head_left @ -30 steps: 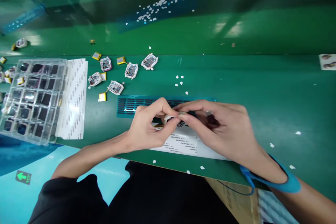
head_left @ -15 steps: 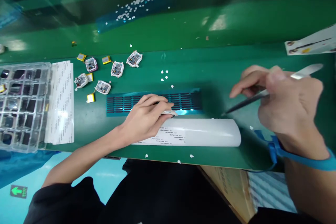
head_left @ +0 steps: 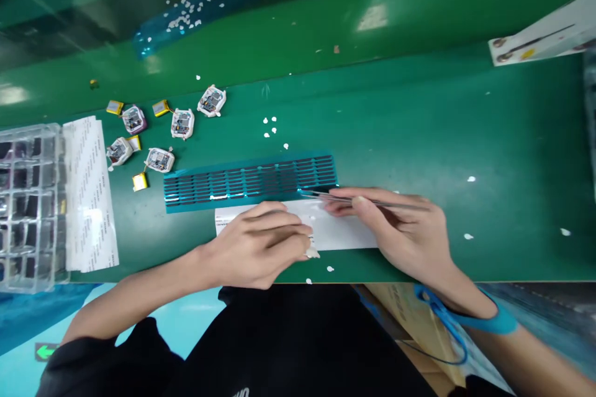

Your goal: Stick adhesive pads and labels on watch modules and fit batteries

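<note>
Tweezers (head_left: 342, 200) — in right hand (head_left: 407, 232)

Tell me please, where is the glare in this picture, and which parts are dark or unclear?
Head view: pale glare lies on the green back surface; head view: bright glints mark the blue strip sheet, one near the tips of the tweezers; head view: the top middle is dark, and print on the white sheets at left is too small to read.

- I count five circuit-board cases (head_left: 182, 123) on my screen
- four yellow batteries (head_left: 139, 182) near them
- one pair of tweezers (head_left: 395, 204)
- one black-striped blue sheet (head_left: 251, 181)
- one wrist strap (head_left: 501, 322)
</note>
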A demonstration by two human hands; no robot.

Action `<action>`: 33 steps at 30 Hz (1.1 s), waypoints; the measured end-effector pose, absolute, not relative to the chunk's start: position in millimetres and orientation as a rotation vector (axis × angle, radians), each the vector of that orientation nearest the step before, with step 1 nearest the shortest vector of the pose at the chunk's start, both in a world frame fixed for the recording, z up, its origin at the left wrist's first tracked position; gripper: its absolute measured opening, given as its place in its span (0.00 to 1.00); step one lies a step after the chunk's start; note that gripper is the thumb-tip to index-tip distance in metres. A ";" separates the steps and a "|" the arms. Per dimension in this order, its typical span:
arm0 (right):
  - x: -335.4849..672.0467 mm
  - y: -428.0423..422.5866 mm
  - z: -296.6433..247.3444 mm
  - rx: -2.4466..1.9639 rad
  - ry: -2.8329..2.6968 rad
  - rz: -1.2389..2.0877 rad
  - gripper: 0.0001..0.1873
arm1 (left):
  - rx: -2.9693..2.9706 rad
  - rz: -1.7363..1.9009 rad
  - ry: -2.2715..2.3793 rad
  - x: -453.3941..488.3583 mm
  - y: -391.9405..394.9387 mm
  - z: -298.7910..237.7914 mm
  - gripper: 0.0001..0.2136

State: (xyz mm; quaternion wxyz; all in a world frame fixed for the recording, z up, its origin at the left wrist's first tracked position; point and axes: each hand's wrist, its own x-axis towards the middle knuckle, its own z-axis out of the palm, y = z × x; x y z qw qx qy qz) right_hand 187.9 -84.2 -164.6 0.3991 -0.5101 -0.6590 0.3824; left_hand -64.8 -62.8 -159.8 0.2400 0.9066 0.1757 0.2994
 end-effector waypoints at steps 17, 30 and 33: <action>193.9 -93.7 -164.2 -1.313 -1.676 0.839 0.18 | 2.606 0.912 0.548 -61.4 -65.7 -173.4 0.04; 194.4 -90.4 -162.3 -1.322 -1.696 0.914 0.15 | 2.518 0.852 0.588 -61.2 -64.4 -170.7 0.05; 197.5 -87.5 -161.9 -1.296 -1.724 0.986 0.15 | 2.484 0.819 0.631 -61.3 -64.1 -169.8 0.07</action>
